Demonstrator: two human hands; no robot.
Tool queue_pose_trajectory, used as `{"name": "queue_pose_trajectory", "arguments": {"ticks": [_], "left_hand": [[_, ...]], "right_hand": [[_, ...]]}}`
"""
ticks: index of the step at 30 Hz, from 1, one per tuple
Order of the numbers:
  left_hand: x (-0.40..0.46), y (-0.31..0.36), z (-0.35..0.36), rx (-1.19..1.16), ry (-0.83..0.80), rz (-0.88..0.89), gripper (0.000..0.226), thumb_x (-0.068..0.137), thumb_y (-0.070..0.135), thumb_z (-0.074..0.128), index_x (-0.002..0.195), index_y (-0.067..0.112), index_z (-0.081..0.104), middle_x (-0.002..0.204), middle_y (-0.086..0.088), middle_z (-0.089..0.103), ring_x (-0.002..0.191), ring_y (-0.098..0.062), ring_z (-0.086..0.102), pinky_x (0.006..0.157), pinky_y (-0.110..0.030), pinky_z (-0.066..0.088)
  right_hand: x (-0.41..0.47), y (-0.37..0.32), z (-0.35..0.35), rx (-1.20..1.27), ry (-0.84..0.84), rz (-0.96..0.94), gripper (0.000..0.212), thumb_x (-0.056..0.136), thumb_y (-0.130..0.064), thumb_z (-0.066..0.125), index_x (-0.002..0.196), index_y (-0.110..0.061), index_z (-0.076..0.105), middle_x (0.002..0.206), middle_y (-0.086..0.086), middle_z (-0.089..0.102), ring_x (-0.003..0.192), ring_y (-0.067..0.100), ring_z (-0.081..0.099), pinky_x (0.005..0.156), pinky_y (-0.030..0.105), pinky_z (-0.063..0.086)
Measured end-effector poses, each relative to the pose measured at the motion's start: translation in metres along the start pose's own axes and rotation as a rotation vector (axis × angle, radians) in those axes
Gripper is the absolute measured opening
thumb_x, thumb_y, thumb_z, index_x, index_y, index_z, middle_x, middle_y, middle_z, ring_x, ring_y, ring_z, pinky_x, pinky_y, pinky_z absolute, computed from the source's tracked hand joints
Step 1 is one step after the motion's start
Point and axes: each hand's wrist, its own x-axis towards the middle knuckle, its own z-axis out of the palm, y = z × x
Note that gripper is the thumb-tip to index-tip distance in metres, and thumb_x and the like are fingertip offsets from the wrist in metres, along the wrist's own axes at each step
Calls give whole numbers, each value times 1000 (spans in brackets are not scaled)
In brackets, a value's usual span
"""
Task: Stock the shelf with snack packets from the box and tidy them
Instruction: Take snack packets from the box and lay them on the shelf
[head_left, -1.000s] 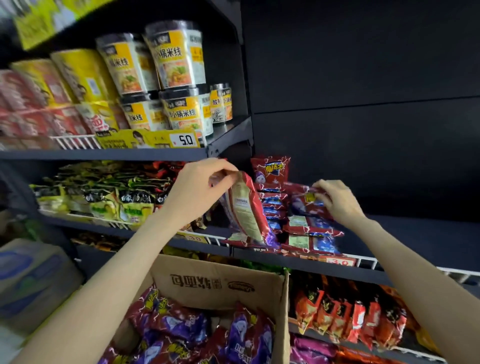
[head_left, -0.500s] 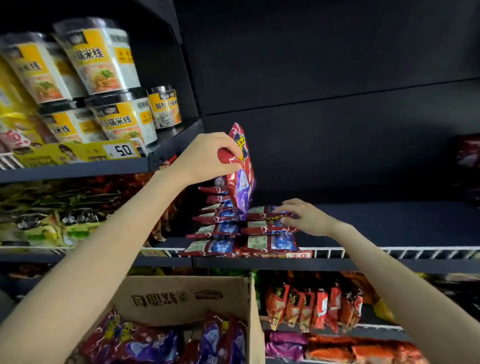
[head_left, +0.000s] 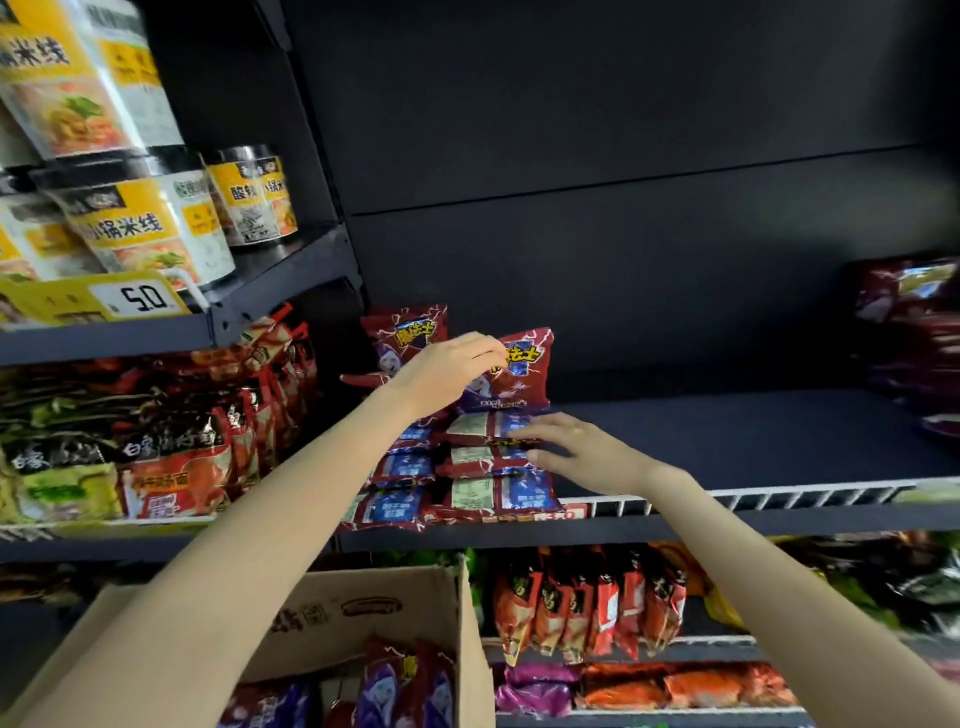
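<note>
Shelf (head_left: 753, 441): I read the dark middle shelf at centre frame as only partly stocked — its left end holds packets, while the long stretch toward the right edge is bare.
Box (head_left: 363, 608): the cardboard box at bottom centre has purple and red packets showing inside, so I judge plenty is left to move.
Stacked packets (head_left: 488, 460): two flat stacks of red-and-blue packets sit side by side at the shelf's left end, reaching the white wire front rail; another packet stands upright behind the left stack.
Held packet (head_left: 519, 374): a red snack packet stands upright at the back of the right stack, face toward me — placed, I'd say, but not yet released.
Left hand (head_left: 441, 371): fingers curled over the top edge of the held packet, pinching it.
Right hand (head_left: 582, 452): fingers straight and spread, touching the right edge of the right stack — gripping nothing.
Left to do: let go, square the stacks, fill the bare stretch.
</note>
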Motion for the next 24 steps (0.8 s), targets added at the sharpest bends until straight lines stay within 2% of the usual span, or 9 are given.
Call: {"name": "queue_pose_trajectory", "arguments": {"ticks": [3, 6, 9, 12, 14, 16, 19, 22, 24], "left_hand": [[-5, -1, 14, -6, -43, 77, 40, 78, -14, 59, 111, 7, 66, 115, -6, 65, 108, -22, 60, 90, -33, 50], [-17, 0, 16, -71, -119, 22, 27, 95, 17, 53, 120, 13, 62, 123, -1, 62, 116, -17, 55, 100, -30, 40], [-28, 5, 12, -144, -309, -100, 44, 99, 43, 38, 133, 20, 51, 137, 3, 52, 126, -13, 46, 103, -28, 32], [-34, 11, 15, -154, -408, -116, 52, 97, 53, 30, 138, 25, 45, 141, 5, 48, 128, -14, 43, 105, -33, 34], [-35, 16, 16, -139, -414, -130, 53, 96, 55, 30, 139, 27, 43, 141, 5, 47, 129, -14, 43, 104, -36, 36], [-35, 21, 13, -114, -353, -118, 47, 97, 50, 36, 136, 25, 47, 138, 4, 50, 127, -15, 44, 102, -36, 38], [-42, 29, 0, -73, -180, -92, 35, 97, 39, 44, 125, 24, 58, 123, 5, 61, 115, -16, 52, 94, -33, 43], [-70, 40, -21, -24, 103, -72, 26, 94, 31, 49, 107, 21, 69, 101, 6, 70, 94, -15, 62, 78, -27, 44], [-103, 48, -31, -1, 312, -39, 23, 90, 29, 51, 93, 20, 72, 83, 7, 71, 77, -13, 65, 69, -25, 46]], "right_hand": [[-2, 0, 1, 14, 1, 2, 40, 98, -38, 45, 138, -35, 44, 144, -2, 37, 135, 12, 32, 109, 23, 25], [-4, -1, 1, 9, -3, 10, 41, 98, -38, 45, 139, -35, 42, 143, -2, 38, 133, 11, 34, 106, 21, 26], [-3, -3, -1, 22, 27, 11, 42, 98, -36, 47, 139, -32, 42, 141, -2, 41, 130, 10, 36, 98, 16, 26], [0, -7, 2, 14, 82, 33, 43, 97, -35, 49, 139, -32, 42, 139, 2, 43, 127, 14, 40, 95, 20, 32], [1, -10, 5, -10, 137, 64, 43, 96, -34, 50, 139, -28, 42, 139, 4, 44, 124, 18, 44, 93, 25, 39], [-2, -17, 8, -63, 251, 69, 41, 96, -30, 52, 136, -24, 47, 137, 5, 47, 121, 20, 47, 91, 30, 44], [-14, -37, 13, -232, 546, -20, 31, 95, -23, 53, 125, -18, 57, 123, 3, 59, 112, 24, 53, 90, 39, 46], [-31, -71, 23, -305, 809, -138, 25, 93, -23, 50, 115, -16, 61, 97, 0, 66, 86, 19, 61, 69, 32, 50], [-41, -98, 37, -318, 882, -217, 22, 94, -24, 49, 107, -14, 63, 86, -4, 67, 73, 12, 62, 55, 28, 49]]}}
